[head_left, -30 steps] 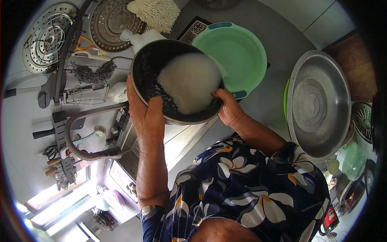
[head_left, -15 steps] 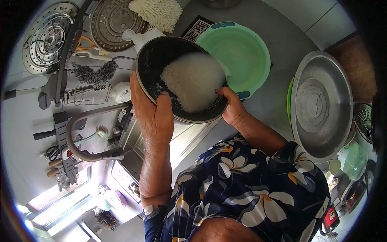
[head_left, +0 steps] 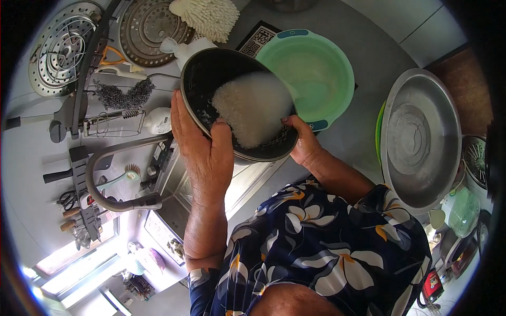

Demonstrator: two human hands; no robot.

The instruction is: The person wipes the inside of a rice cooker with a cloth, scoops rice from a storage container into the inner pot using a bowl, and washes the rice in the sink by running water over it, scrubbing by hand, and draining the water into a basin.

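Observation:
Both of my hands hold a dark rice cooker inner pot [head_left: 203,73], tilted toward a pale green plastic basin [head_left: 337,68]. Inside the pot, wet rice [head_left: 234,108] lies under cloudy water [head_left: 266,97] gathered at the lower side. A whitish stream runs over the rim into the basin, where pale liquid stands. My left hand [head_left: 203,145] grips the pot's near left side, thumb over the rim. On the right, my right hand [head_left: 303,142] clasps the rim with its thumb just inside, close to the water; its other fingers are mostly hidden beneath.
A large metal basin [head_left: 395,174] stands at the right on something green. To the left is a curved faucet [head_left: 90,174] over a sink. Steamer plates [head_left: 150,34], a scouring pad [head_left: 124,95] and a knife rack [head_left: 84,184] hang along the left wall. A patterned mat [head_left: 258,37] lies behind the pot.
The pot has shifted very slightly right, with my left hand following it. The liquid in the green basin looks cloudier. My right hand has hardly moved.

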